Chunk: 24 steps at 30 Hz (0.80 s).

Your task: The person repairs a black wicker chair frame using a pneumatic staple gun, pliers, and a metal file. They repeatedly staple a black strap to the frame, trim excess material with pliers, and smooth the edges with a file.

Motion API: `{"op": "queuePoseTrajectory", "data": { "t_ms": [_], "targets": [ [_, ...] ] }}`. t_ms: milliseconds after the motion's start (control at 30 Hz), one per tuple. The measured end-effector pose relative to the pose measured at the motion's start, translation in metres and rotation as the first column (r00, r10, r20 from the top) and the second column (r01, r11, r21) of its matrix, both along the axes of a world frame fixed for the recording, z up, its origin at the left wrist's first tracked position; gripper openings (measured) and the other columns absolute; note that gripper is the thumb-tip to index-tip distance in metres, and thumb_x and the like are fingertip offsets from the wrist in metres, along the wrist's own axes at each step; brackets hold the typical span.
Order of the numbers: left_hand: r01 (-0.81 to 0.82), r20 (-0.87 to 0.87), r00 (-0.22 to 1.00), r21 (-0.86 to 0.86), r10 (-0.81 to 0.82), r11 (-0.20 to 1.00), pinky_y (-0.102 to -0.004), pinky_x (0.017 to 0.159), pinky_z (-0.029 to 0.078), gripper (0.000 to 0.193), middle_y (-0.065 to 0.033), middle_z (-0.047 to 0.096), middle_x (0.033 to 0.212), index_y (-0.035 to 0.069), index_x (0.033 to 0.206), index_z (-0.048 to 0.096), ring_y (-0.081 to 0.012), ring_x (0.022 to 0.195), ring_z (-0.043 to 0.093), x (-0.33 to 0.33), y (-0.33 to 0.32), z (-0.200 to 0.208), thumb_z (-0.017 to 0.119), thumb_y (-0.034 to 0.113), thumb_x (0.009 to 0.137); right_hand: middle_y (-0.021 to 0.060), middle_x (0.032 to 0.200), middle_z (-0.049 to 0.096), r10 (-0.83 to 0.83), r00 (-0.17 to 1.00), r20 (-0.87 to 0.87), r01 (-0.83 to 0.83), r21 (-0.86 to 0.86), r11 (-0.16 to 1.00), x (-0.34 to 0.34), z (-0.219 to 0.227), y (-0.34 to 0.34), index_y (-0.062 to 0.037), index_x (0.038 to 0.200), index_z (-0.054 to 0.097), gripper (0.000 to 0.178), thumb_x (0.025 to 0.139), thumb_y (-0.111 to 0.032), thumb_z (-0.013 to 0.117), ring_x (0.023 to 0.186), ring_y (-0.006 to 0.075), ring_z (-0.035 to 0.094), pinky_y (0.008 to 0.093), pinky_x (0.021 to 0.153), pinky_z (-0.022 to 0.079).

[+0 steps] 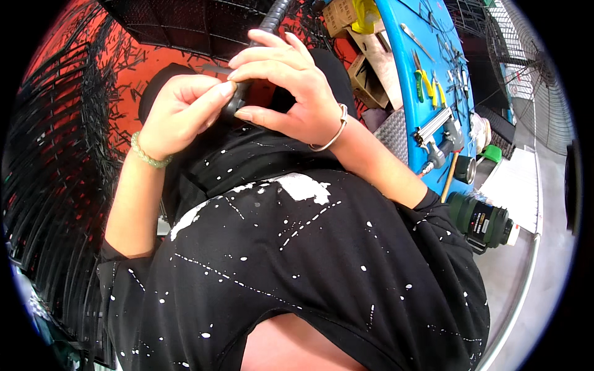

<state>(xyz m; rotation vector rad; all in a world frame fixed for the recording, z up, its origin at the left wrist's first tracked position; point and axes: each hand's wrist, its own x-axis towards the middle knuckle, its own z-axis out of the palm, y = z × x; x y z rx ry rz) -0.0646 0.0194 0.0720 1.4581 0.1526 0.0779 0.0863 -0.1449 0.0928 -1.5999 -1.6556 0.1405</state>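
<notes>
A black ribbed rod [273,18] slants down over my lap, its lower part lying between my hands. My right hand [297,86], with a bangle at the wrist, curves over the rod from the right; the thumb lies near its lower end and the fingers cross above. The fingers' pressure on it does not show clearly. My left hand [182,111], wearing a bead bracelet, is closed in a pinch, thumb tip against the right fingertips. Whatever that pinch holds is too small to make out. A thin grey strip [213,68] sticks out just beyond the pinch.
Stacked black wire-like pieces [52,185] fill the left side. Dark scraps cover the red floor [139,52] beyond a black crate [179,21]. Right, a blue table [396,15] carries pliers [421,77] and an air tool [442,148]. Cardboard boxes [365,83] and a fan [526,68] stand nearby.
</notes>
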Motion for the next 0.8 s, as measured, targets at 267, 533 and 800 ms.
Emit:
{"op": "queuePoseTrajectory", "data": {
  "t_ms": [267, 533, 800],
  "targets": [
    [-0.212, 0.115, 0.970, -0.042, 0.215, 0.976, -0.0199, 0.045, 0.030, 0.032, 0.0049, 0.047, 0.056, 0.005, 0.067, 0.056, -0.0034, 0.048, 0.039, 0.010, -0.011, -0.008, 0.053, 0.015, 0.098, 0.0017, 0.112, 0.064, 0.074, 0.995, -0.061, -0.069, 0.079, 0.995, 0.017, -0.006, 0.006, -0.0127, 0.105, 0.061, 0.034, 0.075, -0.020, 0.075, 0.125, 0.0284, 0.051, 0.0547, 0.108, 0.026],
    [-0.139, -0.045, 0.990, -0.125, 0.134, 0.982, -0.0210, 0.042, 0.028, 0.032, 0.0052, 0.041, 0.055, 0.007, 0.070, 0.051, -0.0038, 0.044, 0.032, 0.000, -0.012, -0.010, 0.050, 0.021, 0.099, 0.0059, 0.115, 0.063, 0.097, 0.993, -0.068, -0.086, 0.147, 0.985, 0.004, -0.013, -0.002, -0.0106, 0.106, 0.060, 0.040, 0.070, -0.010, 0.077, 0.126, 0.0314, 0.050, 0.0511, 0.109, 0.028],
    [-0.073, -0.081, 0.995, -0.125, 0.063, 0.990, -0.0214, 0.046, 0.028, 0.032, 0.0043, 0.045, 0.057, 0.006, 0.071, 0.055, -0.0044, 0.049, 0.036, -0.005, -0.006, -0.001, 0.049, 0.018, 0.100, 0.0035, 0.106, 0.061, 0.008, 0.993, 0.117, -0.030, 0.193, 0.981, 0.002, -0.014, 0.002, -0.0116, 0.101, 0.057, 0.036, 0.072, -0.024, 0.074, 0.120, 0.0260, 0.053, 0.0451, 0.102, 0.037]
  ]
}}
